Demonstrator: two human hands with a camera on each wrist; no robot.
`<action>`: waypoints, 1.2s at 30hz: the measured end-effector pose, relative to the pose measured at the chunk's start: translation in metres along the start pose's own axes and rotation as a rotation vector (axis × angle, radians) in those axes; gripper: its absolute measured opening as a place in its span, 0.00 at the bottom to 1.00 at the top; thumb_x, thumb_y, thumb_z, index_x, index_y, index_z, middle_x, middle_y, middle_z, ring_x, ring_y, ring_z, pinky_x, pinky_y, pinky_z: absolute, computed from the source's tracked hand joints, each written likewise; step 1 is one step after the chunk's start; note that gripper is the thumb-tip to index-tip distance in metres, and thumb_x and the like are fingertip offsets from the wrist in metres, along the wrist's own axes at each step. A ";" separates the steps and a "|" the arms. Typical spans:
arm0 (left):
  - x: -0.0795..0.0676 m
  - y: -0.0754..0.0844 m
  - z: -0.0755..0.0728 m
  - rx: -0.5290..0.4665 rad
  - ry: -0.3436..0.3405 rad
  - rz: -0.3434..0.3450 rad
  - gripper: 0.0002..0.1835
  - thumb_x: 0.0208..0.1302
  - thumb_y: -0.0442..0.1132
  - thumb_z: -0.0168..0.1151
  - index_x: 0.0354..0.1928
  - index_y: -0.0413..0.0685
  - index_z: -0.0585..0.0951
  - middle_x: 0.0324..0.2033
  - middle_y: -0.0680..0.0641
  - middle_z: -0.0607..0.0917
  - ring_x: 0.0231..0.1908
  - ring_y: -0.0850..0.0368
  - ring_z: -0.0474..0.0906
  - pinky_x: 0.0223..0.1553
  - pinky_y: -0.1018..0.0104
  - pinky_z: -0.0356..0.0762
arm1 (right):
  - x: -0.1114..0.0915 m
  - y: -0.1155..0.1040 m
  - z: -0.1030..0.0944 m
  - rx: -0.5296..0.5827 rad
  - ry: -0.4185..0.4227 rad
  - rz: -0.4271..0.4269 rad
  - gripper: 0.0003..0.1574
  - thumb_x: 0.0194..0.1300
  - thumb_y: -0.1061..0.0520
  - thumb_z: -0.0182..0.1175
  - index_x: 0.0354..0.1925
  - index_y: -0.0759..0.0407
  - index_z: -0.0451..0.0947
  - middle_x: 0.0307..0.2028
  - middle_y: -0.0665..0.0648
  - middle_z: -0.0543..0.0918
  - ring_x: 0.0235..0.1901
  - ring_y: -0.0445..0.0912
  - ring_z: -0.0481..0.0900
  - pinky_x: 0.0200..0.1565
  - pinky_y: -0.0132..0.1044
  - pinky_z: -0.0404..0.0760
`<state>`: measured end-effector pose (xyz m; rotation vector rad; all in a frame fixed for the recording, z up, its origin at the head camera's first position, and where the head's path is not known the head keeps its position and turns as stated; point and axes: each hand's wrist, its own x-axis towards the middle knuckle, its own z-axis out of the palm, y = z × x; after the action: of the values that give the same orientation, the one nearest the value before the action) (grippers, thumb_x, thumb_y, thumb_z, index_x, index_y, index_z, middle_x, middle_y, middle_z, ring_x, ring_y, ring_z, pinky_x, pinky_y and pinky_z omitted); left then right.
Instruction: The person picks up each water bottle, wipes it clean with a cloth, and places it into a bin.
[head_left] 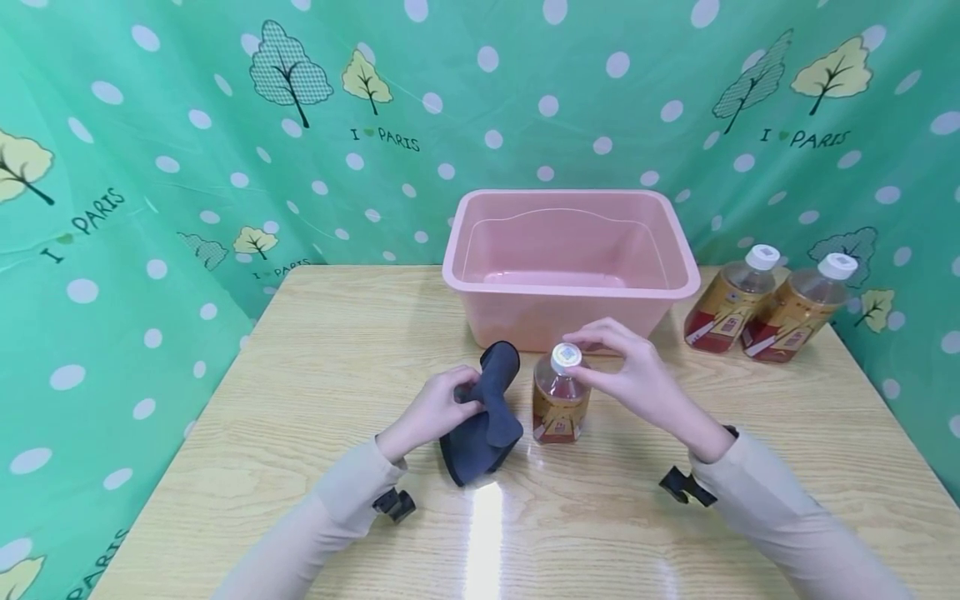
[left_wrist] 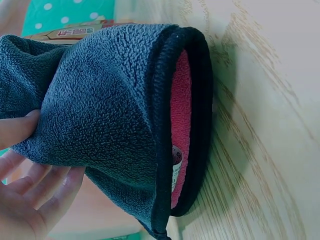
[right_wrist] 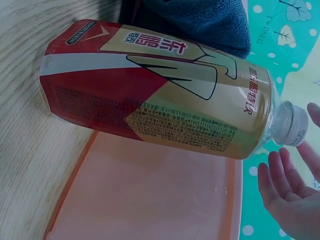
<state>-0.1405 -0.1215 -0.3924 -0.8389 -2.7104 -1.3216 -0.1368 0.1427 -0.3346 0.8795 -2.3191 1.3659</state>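
Observation:
My left hand (head_left: 435,408) pinches a dark grey towelling cloth (head_left: 491,408) by its middle, thumb on one side and fingers on the other. In the left wrist view the cloth (left_wrist: 105,95) curves over, showing a black bound edge, a pink inner side and a small white label (left_wrist: 176,165). Just right of it, a drink bottle (head_left: 559,408) with a red and gold wrapper stands upright on the table. My right hand (head_left: 630,375) has thumb and fingertips around its white cap (head_left: 566,357). The right wrist view shows this bottle (right_wrist: 160,90) with fingertips right at the cap.
Behind the hands stands a pink plastic bin (head_left: 570,315), close beyond the bottle. Two similar bottles, one on the left (head_left: 727,304) and another beside it (head_left: 795,312), stand at the back right. A green polka-dot curtain (head_left: 487,100) hangs behind the wooden table (head_left: 300,358).

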 end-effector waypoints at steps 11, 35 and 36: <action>0.000 0.000 0.000 0.008 0.007 0.002 0.08 0.47 0.28 0.63 0.32 0.40 0.77 0.31 0.47 0.79 0.32 0.55 0.75 0.35 0.65 0.74 | 0.000 -0.001 0.005 -0.041 0.017 0.019 0.21 0.41 0.67 0.68 0.38 0.62 0.77 0.35 0.50 0.76 0.36 0.39 0.74 0.39 0.33 0.75; 0.000 0.004 0.002 0.024 0.021 0.012 0.08 0.46 0.28 0.63 0.31 0.40 0.77 0.31 0.47 0.78 0.31 0.57 0.74 0.34 0.67 0.73 | -0.003 0.006 -0.002 -0.047 -0.060 -0.114 0.20 0.46 0.70 0.63 0.42 0.64 0.78 0.40 0.56 0.77 0.42 0.41 0.73 0.44 0.27 0.71; 0.000 0.004 0.002 0.024 0.021 0.012 0.08 0.46 0.28 0.63 0.31 0.40 0.77 0.30 0.48 0.78 0.31 0.57 0.74 0.34 0.67 0.73 | -0.003 0.007 -0.002 -0.047 -0.066 -0.121 0.20 0.46 0.71 0.63 0.42 0.64 0.78 0.41 0.56 0.77 0.43 0.42 0.73 0.44 0.26 0.71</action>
<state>-0.1389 -0.1183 -0.3908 -0.8328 -2.6957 -1.2856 -0.1388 0.1479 -0.3401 1.0467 -2.2955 1.2453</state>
